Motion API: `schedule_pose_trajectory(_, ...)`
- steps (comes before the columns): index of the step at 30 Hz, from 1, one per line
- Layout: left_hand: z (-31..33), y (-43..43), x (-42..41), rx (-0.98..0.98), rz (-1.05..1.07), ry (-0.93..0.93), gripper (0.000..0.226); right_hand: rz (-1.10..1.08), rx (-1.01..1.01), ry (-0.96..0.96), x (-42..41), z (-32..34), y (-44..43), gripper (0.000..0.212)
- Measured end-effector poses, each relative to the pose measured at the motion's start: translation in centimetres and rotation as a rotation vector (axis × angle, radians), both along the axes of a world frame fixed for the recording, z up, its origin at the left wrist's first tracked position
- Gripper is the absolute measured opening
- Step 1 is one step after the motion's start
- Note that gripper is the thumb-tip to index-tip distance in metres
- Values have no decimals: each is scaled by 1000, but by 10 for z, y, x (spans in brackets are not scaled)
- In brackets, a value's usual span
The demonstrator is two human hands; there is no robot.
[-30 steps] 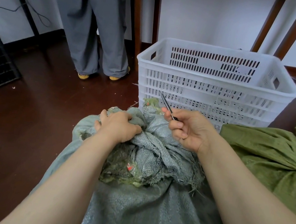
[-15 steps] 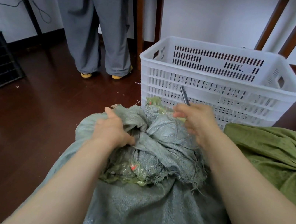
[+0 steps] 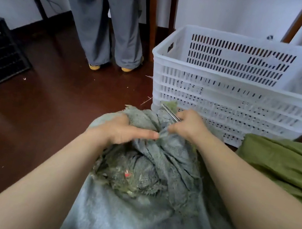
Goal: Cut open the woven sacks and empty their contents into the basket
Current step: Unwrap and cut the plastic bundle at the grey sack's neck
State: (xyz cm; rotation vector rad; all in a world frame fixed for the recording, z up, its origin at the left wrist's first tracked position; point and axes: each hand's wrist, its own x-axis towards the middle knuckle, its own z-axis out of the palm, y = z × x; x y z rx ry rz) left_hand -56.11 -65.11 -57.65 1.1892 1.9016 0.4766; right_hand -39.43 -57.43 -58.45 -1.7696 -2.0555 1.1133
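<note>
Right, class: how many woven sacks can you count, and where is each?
2. The grey sack lies in the middle, gripped by the left hand, the right hand holding a metal tool at it; the green sack lies right, beside the basket. Others may be hidden.

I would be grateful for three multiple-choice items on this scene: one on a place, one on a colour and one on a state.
1. Where does the green sack lie relative to the grey woven sack?
A. on the person's right of it
B. on the person's left of it
C. on top of it

2. What colour is the slotted plastic basket?
A. black
B. white
C. blue

3. What is the right hand doing?
A. hanging idle
B. lying flat and open
C. gripping a thin metal blade

Answers:
1 A: the green sack sits at the right edge of the view, beside the grey one.
2 B: its walls and rim are white all over.
3 C: the fingers curl round the blade, which juts toward the basket.
</note>
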Motion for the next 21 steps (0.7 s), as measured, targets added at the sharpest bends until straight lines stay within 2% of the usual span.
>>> schedule_pose_trajectory(2,3,4,9,-10,-3,208,43,-176,-107,186,-2,4,1,15)
schedule_pose_trajectory(3,7,5,11,10,25,330,36,-256,-161,257,-2,9,2,5)
schedule_pose_trajectory(4,13,8,13,30,80,346,29,-318,-225,301,-1,14,3,16)
schedule_pose_trajectory(6,24,15,5,76,174,233,25,-379,-308,375,3,25,6,25)
schedule_pose_trajectory(9,39,23,-13,68,337,57,20,-376,-347,436,7,44,6,24)
schedule_pose_trajectory(11,60,20,-9,44,434,-70,14,-337,-407,558,10,56,0,23)
schedule_pose_trajectory(13,81,13,3,-35,522,-289,15,-204,-488,690,9,71,-11,21)
schedule_pose_trajectory(15,103,4,16,-170,537,-593,25,-31,-500,600,2,86,-28,42)
schedule_pose_trajectory(17,121,-6,28,-271,478,-826,33,7,-418,448,-7,91,-45,56)
schedule_pose_trajectory(19,133,-17,34,-269,461,-842,39,-127,-318,420,-5,95,-56,42)
schedule_pose_trajectory(20,138,-26,35,-226,463,-754,37,-227,-307,460,1,97,-60,33)
schedule_pose_trajectory(21,143,-37,35,-151,481,-578,32,-313,-311,497,8,100,-64,28)
